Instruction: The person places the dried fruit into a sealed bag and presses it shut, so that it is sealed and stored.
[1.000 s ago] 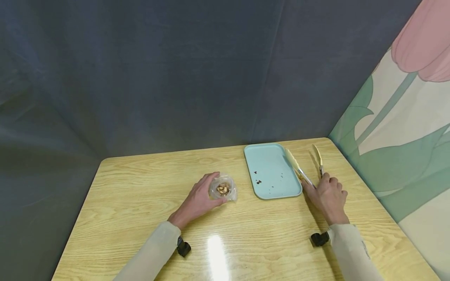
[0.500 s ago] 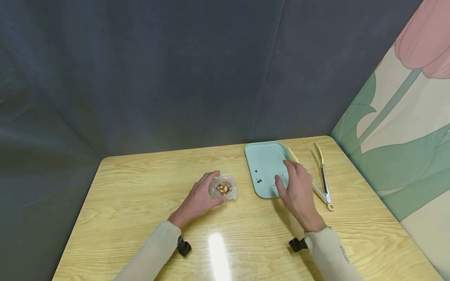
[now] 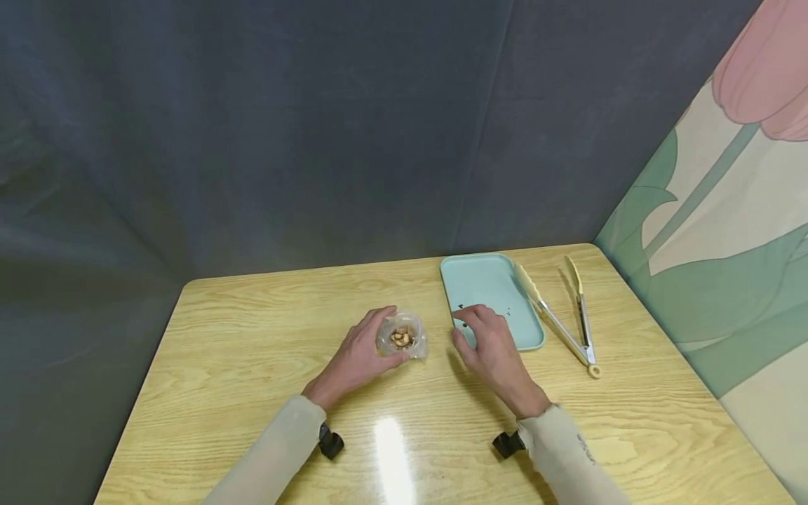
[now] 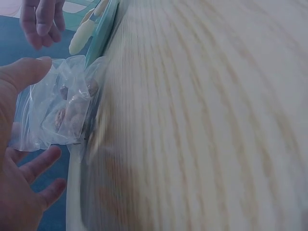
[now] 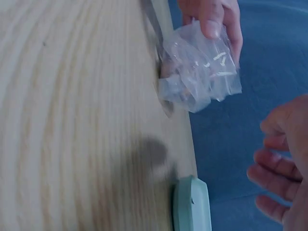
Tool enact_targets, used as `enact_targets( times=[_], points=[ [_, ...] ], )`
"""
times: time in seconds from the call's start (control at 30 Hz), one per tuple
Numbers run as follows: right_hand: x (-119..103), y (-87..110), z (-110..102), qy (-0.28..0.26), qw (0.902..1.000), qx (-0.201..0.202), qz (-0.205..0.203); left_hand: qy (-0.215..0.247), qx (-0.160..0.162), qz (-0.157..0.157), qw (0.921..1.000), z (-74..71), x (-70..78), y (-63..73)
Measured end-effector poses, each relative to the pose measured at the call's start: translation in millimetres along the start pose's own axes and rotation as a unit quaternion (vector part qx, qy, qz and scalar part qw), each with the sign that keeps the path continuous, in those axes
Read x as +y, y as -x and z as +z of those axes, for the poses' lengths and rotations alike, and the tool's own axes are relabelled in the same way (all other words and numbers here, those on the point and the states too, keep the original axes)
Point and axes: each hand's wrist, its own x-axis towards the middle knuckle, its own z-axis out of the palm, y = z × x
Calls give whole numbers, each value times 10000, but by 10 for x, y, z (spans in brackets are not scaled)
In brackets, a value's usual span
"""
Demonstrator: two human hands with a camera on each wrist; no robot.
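Standing on the table with its mouth open is a clear plastic bag (image 3: 413, 348) holding several rounded brown and tan pieces (image 3: 401, 339). My left hand (image 3: 355, 361) holds it from the left, fingers and thumb curved round its sides; in the left wrist view the thumb lies along the bag's upper edge. To the right, my right hand (image 3: 494, 352) hovers above the front left corner of a light blue tray (image 3: 482, 275), its fingers loosely bent and holding nothing. In the right wrist view, a gap separates that hand (image 5: 284, 168) from the bag (image 5: 202, 72).
Spread tongs (image 3: 562, 331) with cream tips lie right of the tray, one arm along its edge. A few dark crumbs (image 3: 508, 312) are on the tray. A dark curtain (image 3: 328, 140) hangs behind the wooden table (image 3: 252, 337); a flower-patterned cloth (image 3: 745, 280) borders the right.
My right hand has let go of the tongs, leaving them on the table, and moved left across the tray toward the bag. The left hand has stayed on the bag.
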Motion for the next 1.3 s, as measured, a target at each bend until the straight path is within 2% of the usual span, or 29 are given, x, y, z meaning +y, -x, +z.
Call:
enact_targets(
  times=[0.27,0.43,0.83,1.07,1.17,1.3],
  points=[
    [-134,28,20,-633,9935,-848,-426,6,-29,75,10000,-8,63,26],
    [-184,26,38,-618,9888,-1211,-618,-50,-61,118,9999,-5,102,45],
    [-207,16,71,-368,9865,-1399,-770,26,-156,77,9998,12,111,111],
    [-189,30,79,-426,9854,-1451,-784,689,-369,-154,9968,-18,37,187],
    [-185,34,73,-479,9859,-1469,-648,929,-403,-75,9948,-49,-23,214],
    [-186,38,64,-524,9861,-1497,-501,984,-230,141,9948,-78,-71,227]
  ],
)
